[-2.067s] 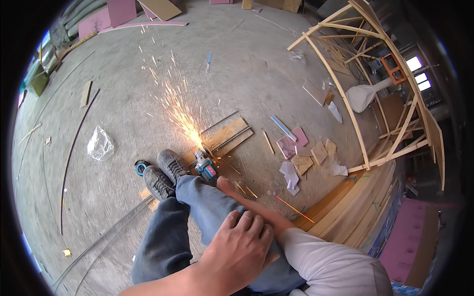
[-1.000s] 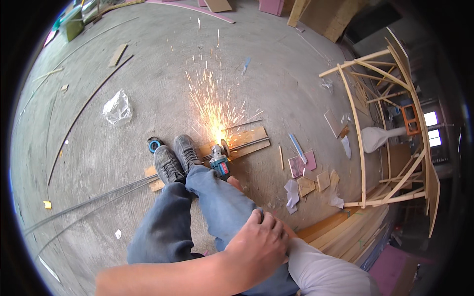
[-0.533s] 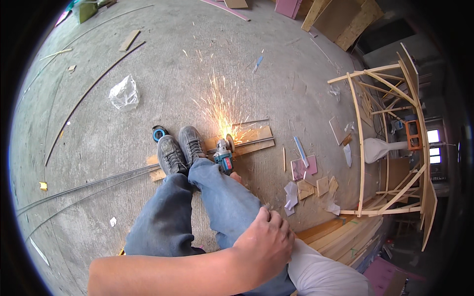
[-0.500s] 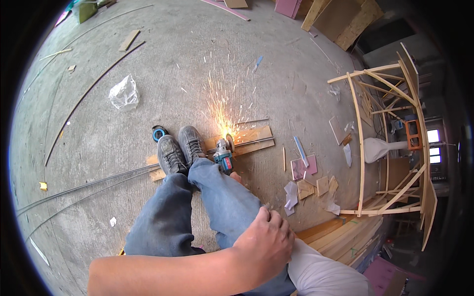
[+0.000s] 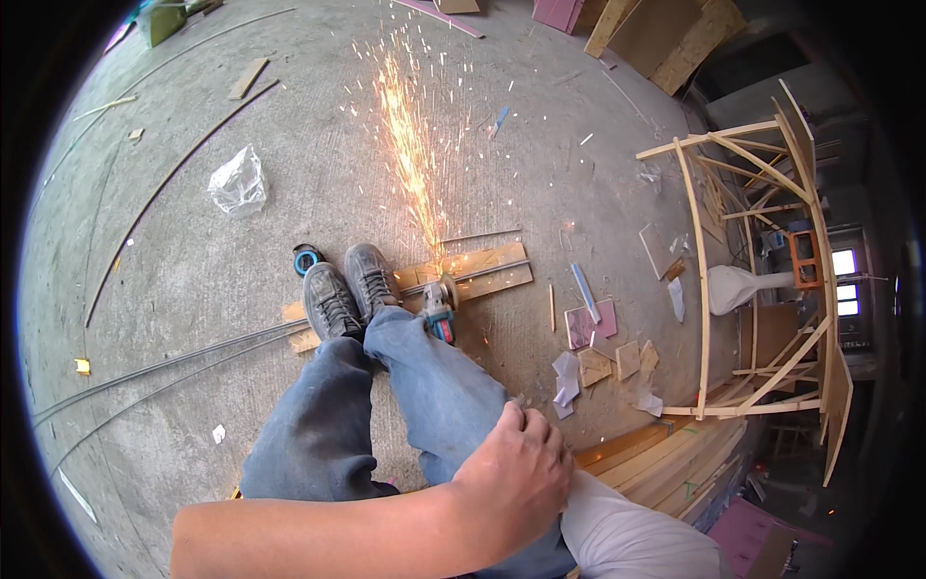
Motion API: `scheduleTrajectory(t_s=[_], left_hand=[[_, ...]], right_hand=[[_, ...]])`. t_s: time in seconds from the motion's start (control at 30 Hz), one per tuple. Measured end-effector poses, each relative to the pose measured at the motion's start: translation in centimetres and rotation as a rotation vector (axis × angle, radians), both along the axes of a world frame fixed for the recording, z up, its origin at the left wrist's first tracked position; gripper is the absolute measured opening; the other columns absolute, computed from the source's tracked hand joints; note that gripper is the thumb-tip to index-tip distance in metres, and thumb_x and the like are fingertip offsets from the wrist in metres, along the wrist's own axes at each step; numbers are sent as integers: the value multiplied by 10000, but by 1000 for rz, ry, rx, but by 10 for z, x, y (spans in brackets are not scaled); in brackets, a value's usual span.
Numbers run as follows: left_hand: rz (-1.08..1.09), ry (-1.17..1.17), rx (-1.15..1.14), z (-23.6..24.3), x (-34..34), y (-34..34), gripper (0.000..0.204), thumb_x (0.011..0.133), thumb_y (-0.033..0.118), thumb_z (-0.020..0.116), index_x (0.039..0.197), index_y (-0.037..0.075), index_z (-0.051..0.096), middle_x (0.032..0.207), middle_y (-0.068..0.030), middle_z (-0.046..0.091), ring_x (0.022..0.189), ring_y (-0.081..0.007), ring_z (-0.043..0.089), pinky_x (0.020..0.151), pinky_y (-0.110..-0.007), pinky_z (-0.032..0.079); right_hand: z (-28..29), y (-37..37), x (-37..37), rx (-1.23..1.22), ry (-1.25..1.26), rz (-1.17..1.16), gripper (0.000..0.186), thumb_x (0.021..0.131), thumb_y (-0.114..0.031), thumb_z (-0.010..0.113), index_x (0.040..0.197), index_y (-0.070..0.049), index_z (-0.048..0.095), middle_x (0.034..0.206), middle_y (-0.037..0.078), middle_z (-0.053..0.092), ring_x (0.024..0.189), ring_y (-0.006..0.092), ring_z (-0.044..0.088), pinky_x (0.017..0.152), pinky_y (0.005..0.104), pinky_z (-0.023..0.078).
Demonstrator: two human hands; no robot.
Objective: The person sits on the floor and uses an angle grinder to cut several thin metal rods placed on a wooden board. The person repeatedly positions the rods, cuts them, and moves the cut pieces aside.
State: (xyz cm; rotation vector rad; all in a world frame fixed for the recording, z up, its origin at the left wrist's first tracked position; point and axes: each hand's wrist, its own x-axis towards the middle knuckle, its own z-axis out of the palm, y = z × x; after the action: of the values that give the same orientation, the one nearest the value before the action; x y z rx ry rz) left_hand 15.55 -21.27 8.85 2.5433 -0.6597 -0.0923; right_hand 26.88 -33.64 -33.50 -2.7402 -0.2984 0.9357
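My left hand [image 5: 516,463], at the end of a bare forearm that crosses my lap, is closed with its fingers curled over the edge of my white sleeve [image 5: 627,531] beside my right knee. My right hand is hidden behind that leg, at the rear of a teal angle grinder [image 5: 439,318]. Its disc meets thin grey metal rods [image 5: 473,277] lying across a wooden board [image 5: 497,270]. Orange sparks [image 5: 407,145] stream away across the floor. My dusty shoes [image 5: 333,304] press on the board and rods, left of the grinder.
A blue-and-black tape measure-like round thing [image 5: 307,258] lies by my left shoe. Crumpled clear plastic [image 5: 239,181] is farther left. Wood and pink foam scraps [image 5: 590,326] litter the right, near a timber frame [image 5: 702,289] and stacked planks [image 5: 666,458]. Long rods run off left.
The spark stream has grown much longer and brighter, reaching farther up the floor. The grinder has tilted slightly, and the hand behind it has slipped out of sight. My left hand stays put.
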Motion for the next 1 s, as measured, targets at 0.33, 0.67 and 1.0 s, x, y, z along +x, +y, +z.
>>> scheduleTrajectory(t_s=[0.33,0.67,1.0], left_hand=[[1,-16,7,-1,-5,3,446,894,446,547,1015,26,641,1053,-132,638,1072,-296,552,941,-419,395],[-15,102,-115,11,-3,26,433,844,415,633,1031,24,611,1012,-94,590,1057,-257,545,940,-382,410],[-26,175,-146,25,16,14,518,792,325,700,1181,8,575,1126,-144,596,1100,-307,553,948,-407,430]], right_hand=[[91,14,33,44,-144,-94,583,678,-447,766,1022,-18,575,982,217,681,964,415,646,832,506,514],[54,24,18,84,-142,-17,490,675,-377,806,946,-30,592,934,217,682,917,392,666,778,483,539],[58,33,7,145,-105,-143,270,716,-143,680,933,-10,589,891,226,681,879,396,673,779,474,537]])
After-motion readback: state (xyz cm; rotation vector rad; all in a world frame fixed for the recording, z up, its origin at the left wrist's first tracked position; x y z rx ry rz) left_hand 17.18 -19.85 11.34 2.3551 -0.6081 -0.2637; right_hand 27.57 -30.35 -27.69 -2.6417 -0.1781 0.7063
